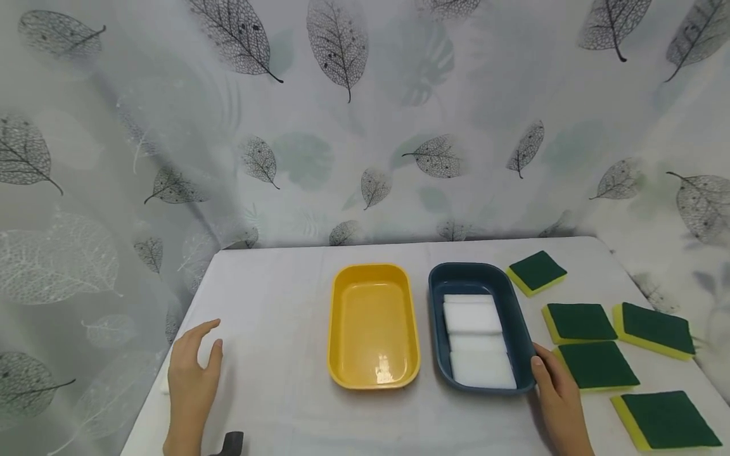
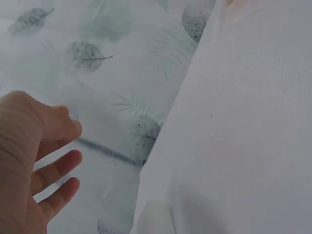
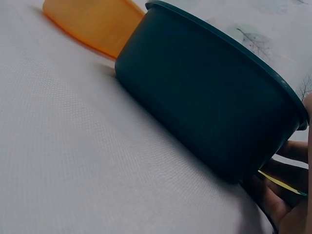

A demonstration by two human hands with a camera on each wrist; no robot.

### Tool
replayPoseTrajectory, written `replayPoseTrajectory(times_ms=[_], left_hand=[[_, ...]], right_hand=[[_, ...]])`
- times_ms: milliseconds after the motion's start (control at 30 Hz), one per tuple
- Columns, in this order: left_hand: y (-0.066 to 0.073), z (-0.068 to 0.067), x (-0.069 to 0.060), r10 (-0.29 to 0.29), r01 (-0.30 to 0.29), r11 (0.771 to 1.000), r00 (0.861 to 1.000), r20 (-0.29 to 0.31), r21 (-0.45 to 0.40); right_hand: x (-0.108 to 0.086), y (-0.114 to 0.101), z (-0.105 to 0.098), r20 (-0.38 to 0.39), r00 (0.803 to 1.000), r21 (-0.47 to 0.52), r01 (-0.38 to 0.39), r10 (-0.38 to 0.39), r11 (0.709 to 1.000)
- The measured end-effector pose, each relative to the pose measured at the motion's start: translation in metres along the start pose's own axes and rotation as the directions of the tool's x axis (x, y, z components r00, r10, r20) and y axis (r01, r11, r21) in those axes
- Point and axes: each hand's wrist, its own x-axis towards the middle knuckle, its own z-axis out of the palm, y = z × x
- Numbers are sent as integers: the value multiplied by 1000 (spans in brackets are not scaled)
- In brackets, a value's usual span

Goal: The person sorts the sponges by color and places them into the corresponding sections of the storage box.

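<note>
A dark blue tray (image 1: 479, 387) holds several white foam blocks (image 1: 473, 316) lying in a column. At its near right corner my right hand (image 1: 561, 399) grips the wall, with the thumb by the rim; in the right wrist view the fingers (image 3: 275, 195) curl against the outside of the blue tray (image 3: 195, 97). My left hand (image 1: 194, 373) is held over the left side of the table, holding nothing, fingers loosely bent. The left wrist view shows that hand (image 2: 39, 151) apart from the tablecloth.
Left of the blue tray stands a yellow tray (image 1: 373, 329) with nothing in it. Several green and yellow scouring sponges (image 1: 599, 364) lie to the right, some close to my right hand. A white cloth (image 1: 279, 354) covers the table, and a leaf-patterned curtain (image 1: 365, 126) hangs behind.
</note>
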Motion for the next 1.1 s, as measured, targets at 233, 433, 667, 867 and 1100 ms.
replayPoseTrajectory(times_ms=[233,433,667,867,1100], left_hand=[[-19,-10,-5,-126,125,991,992,3,56],[-31,-17,-11,-199,201,974,980,-26,100],[-41,-20,-14,-231,229,961,973,-9,155],[-43,-22,-18,-308,296,938,951,39,182],[-47,-22,-19,-389,360,902,917,87,240]], right_hand=[[2,1,-1,22,999,-1,-35,35,999],[2,2,-3,18,999,-21,-36,36,999],[4,-1,-4,23,999,-33,-47,48,998],[4,-1,-4,34,997,-32,-64,65,997],[5,-1,-2,30,998,-37,-58,59,998]])
